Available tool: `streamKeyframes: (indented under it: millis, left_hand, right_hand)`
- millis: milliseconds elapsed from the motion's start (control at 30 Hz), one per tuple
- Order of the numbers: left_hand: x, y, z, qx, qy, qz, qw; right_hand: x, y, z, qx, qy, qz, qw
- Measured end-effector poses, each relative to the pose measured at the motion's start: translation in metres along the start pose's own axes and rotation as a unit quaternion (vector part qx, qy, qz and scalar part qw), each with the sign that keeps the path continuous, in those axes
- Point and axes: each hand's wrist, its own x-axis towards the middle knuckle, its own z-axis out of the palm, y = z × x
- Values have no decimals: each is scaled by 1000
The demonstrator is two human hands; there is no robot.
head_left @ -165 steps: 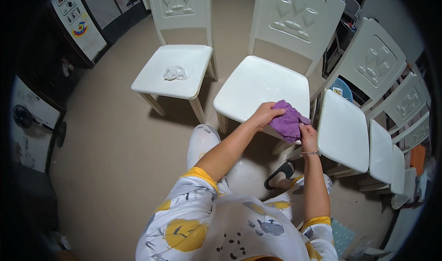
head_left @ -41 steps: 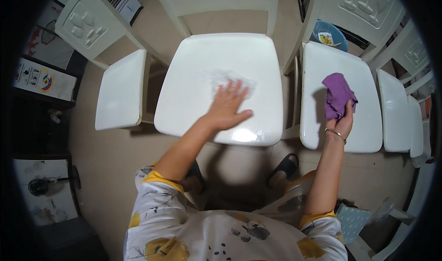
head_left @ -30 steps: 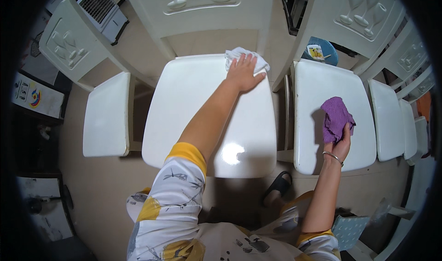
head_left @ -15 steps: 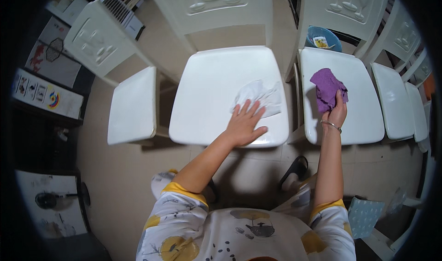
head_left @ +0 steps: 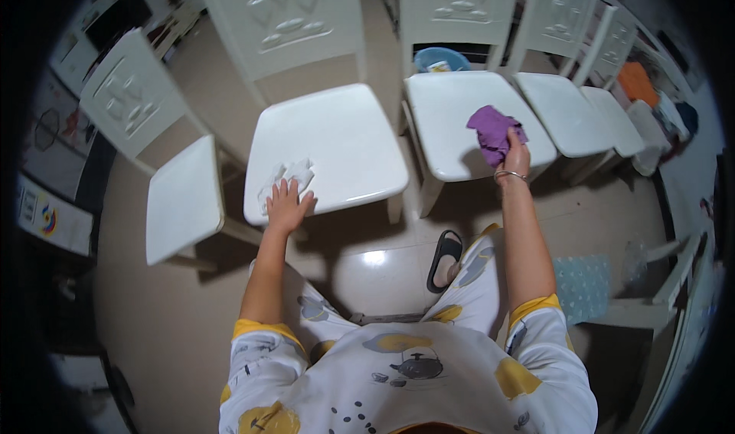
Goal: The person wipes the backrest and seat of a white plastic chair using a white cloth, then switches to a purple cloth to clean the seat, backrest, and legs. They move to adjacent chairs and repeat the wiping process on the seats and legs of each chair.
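Note:
My left hand [head_left: 286, 207] lies with its fingers spread on a crumpled thin white cloth [head_left: 298, 172]. The cloth rests at the front left of a white chair seat [head_left: 341, 132], partly hidden by the fingers. To the right, my right hand [head_left: 517, 160], with a bracelet at its wrist, grips a purple cloth [head_left: 491, 128]. That cloth is bunched and held up above the second white chair seat [head_left: 444, 101], where a shadow falls beneath it.
Another white chair [head_left: 180, 197] stands at the left, and more white chairs [head_left: 563, 112] curve away at the right. Behind the second seat is a blue basin [head_left: 442, 57]. A pale blue patterned item [head_left: 582, 288] is at the lower right, and an orange cloth [head_left: 638, 83] at the far right.
My left hand has slid the white cloth from the front right of the seat to its front left, bunching it. The view has shifted; my right hand still holds the purple cloth.

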Motion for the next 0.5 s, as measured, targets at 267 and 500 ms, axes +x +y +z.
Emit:
streamKeyframes:
  millis: [267,500]
  left_hand:
    - [10,66,6,8,17,142,990]
    - [44,112,4,2,-6,301,954]
  right_hand:
    - [55,30,-69,-307,128,-141,932]
    - [91,41,-81,-476,37,-192,858]
